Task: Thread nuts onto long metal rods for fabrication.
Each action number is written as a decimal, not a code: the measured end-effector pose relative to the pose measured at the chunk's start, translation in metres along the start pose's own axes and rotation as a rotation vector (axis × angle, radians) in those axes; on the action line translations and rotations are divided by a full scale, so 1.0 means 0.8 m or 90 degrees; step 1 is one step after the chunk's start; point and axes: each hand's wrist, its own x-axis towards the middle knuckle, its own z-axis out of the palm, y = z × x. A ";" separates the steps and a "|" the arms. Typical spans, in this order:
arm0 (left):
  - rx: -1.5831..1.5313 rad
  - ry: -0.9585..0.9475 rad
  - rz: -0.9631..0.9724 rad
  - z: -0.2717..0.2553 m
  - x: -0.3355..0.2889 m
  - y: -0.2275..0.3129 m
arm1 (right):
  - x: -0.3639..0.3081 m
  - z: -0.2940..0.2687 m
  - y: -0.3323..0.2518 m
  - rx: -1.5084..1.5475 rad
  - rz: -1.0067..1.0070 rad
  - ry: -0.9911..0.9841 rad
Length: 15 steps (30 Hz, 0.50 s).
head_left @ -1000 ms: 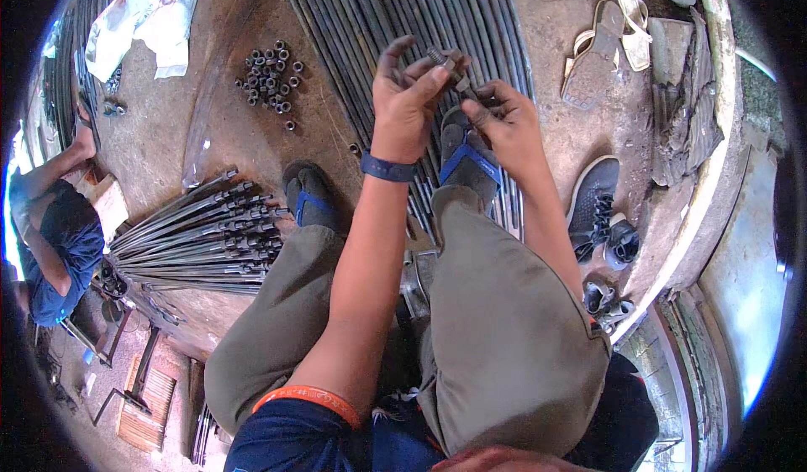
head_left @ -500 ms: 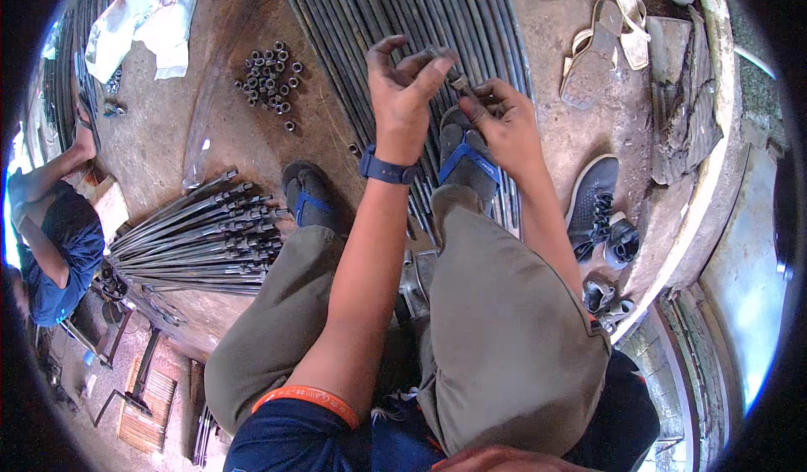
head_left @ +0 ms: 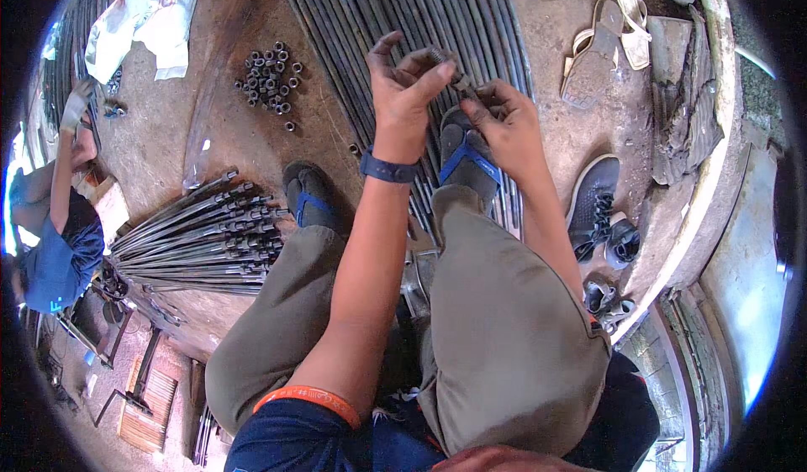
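Note:
My left hand [head_left: 400,110], with a dark blue watch on its wrist, pinches the upper end of a small dark metal rod end [head_left: 462,84] between thumb and index finger. The thumb and fingers of my right hand [head_left: 514,131] close on its lower part. Whether a nut sits on it is too small to tell, and the rest of the piece is hidden by my fingers. Beneath both hands lie long dark metal rods [head_left: 361,18], side by side on the floor. Left of them is a loose pile of metal nuts [head_left: 271,77].
A fanned bundle of rods with nuts [head_left: 227,237] lies by my left knee. My feet wear blue-strapped flip-flops [head_left: 471,165]. Shoes [head_left: 595,190] and sandals [head_left: 598,60] lie at the right. A co-worker [head_left: 63,237] sits far left near a white sack [head_left: 143,26].
My hands stay almost in place, the left fingers shifting slightly on the metal piece. At the far left, the co-worker's gloved hand has reached up toward the rods.

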 end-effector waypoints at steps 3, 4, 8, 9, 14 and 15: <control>-0.118 -0.039 0.009 -0.024 0.004 -0.001 | -0.001 0.004 -0.008 0.006 0.010 0.001; -0.178 -0.040 0.012 -0.021 0.005 0.001 | -0.001 0.002 -0.009 0.027 0.024 -0.010; -0.003 -0.011 0.043 -0.002 -0.002 -0.002 | 0.001 0.000 -0.005 0.020 0.012 -0.012; 0.062 0.000 0.022 -0.002 -0.002 -0.003 | -0.001 0.000 -0.008 0.028 0.007 -0.011; -0.052 0.006 0.014 -0.021 -0.001 0.002 | -0.001 0.006 -0.015 0.001 -0.032 0.000; -0.079 0.016 0.040 -0.020 0.001 0.002 | 0.000 0.005 -0.019 0.009 -0.020 -0.008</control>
